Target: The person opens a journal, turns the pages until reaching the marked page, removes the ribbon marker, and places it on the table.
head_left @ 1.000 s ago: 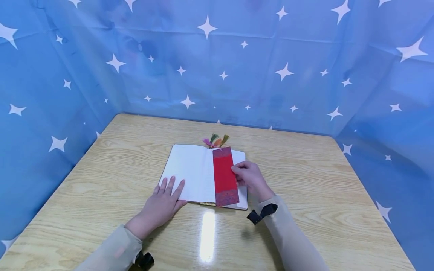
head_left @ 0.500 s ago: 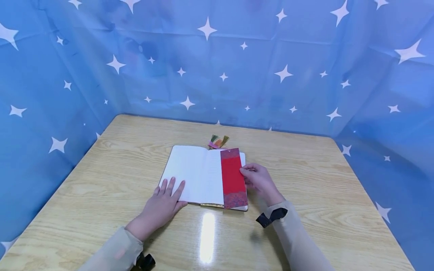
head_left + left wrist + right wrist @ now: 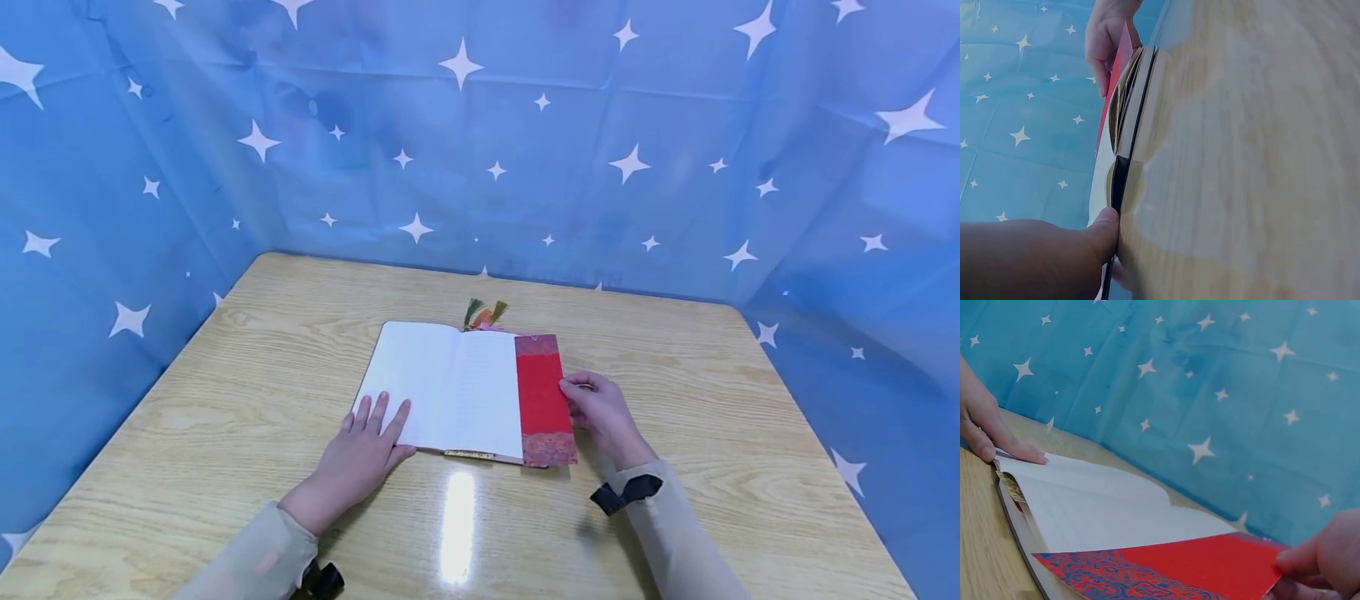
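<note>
An open notebook (image 3: 423, 383) with white pages lies on the wooden table. My left hand (image 3: 362, 462) rests on its lower left page, fingers straight and spread; the left wrist view shows the thumb (image 3: 1105, 232) at the cover's edge. My right hand (image 3: 603, 412) pinches the right edge of a long red bookmark (image 3: 542, 392) with patterned ends. The bookmark overlaps the right page and juts out past the notebook's right side. In the right wrist view, thumb and fingers hold the red bookmark (image 3: 1204, 565) by its edge, tilted over the page.
Coloured tassels (image 3: 486, 314) stick out beyond the notebook's top edge. Something with a gold pattern (image 3: 468, 454) shows between the pages at the bottom. A blue star-printed curtain (image 3: 525, 125) hangs behind the table (image 3: 697, 400).
My right hand has drawn the red bookmark rightward, from near the notebook's middle to past its right edge. The pink tassel has shifted right with it. The left hand stays put.
</note>
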### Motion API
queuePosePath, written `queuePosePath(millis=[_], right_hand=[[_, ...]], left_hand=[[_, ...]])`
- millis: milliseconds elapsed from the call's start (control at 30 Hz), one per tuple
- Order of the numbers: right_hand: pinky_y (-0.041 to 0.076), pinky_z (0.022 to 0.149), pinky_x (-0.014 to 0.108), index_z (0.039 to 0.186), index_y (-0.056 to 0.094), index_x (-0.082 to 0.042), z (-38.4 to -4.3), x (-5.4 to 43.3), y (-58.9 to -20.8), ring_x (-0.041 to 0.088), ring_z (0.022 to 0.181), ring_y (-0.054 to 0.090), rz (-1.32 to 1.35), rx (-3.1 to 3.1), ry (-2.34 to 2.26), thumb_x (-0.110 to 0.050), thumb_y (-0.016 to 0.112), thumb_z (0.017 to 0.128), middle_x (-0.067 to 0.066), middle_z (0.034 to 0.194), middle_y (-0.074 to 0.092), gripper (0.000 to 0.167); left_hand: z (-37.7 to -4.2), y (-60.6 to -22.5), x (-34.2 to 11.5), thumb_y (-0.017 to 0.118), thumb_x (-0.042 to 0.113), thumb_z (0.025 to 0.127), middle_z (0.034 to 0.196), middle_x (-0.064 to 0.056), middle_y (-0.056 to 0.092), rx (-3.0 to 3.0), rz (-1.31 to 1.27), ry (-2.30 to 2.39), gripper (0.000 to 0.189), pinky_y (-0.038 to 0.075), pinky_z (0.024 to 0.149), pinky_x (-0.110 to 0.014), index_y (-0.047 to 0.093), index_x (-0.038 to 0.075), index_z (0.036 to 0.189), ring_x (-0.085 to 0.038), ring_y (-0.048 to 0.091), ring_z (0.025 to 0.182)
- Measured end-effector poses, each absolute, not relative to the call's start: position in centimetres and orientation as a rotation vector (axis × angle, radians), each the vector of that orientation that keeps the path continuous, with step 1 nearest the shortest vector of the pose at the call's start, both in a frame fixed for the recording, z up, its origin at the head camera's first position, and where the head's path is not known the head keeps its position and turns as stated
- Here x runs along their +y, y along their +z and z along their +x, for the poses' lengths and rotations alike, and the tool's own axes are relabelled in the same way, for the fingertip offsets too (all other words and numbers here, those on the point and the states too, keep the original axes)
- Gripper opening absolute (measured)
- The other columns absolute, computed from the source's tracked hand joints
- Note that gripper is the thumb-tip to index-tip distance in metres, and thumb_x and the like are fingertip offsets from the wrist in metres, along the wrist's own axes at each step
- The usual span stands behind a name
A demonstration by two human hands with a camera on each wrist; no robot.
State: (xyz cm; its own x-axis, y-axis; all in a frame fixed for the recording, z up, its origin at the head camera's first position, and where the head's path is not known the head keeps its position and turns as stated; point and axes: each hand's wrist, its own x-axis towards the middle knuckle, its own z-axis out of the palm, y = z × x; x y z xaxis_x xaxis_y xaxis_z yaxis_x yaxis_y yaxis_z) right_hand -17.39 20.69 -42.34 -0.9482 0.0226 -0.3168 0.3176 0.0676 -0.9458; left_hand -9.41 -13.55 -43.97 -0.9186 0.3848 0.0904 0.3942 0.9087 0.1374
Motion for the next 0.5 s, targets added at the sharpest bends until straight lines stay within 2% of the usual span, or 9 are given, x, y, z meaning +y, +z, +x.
queuePosePath(millis=[300, 500], right_hand=[[0.049, 0.052, 0.024, 0.111, 0.048, 0.004, -17.1, 22.0, -42.2, 0.01, 0.057, 0.058, 0.415, 2.116, -2.037, -0.011, 0.056, 0.093, 0.0, 0.07, 0.06, 0.025], [0.047, 0.051, 0.022, 0.115, 0.047, 0.003, -16.9, 23.0, -42.3, 0.009, 0.056, 0.054, 0.472, 2.162, -2.02, -0.013, 0.056, 0.093, -0.001, 0.069, 0.058, 0.028]], left_hand=[[-9.5, -44.2, -13.6, 0.047, 0.042, 0.095, 0.142, -0.029, 0.031, -3.029, -0.61, -0.221, 0.061, 0.032, 0.098, -0.058, 0.036, 0.006, 0.143, -0.048, 0.027, 0.129], [-9.4, -44.4, -13.6, 0.047, 0.043, 0.095, 0.142, -0.029, 0.032, -3.019, -0.613, -0.195, 0.061, 0.033, 0.097, -0.058, 0.036, 0.006, 0.143, -0.048, 0.028, 0.129]])
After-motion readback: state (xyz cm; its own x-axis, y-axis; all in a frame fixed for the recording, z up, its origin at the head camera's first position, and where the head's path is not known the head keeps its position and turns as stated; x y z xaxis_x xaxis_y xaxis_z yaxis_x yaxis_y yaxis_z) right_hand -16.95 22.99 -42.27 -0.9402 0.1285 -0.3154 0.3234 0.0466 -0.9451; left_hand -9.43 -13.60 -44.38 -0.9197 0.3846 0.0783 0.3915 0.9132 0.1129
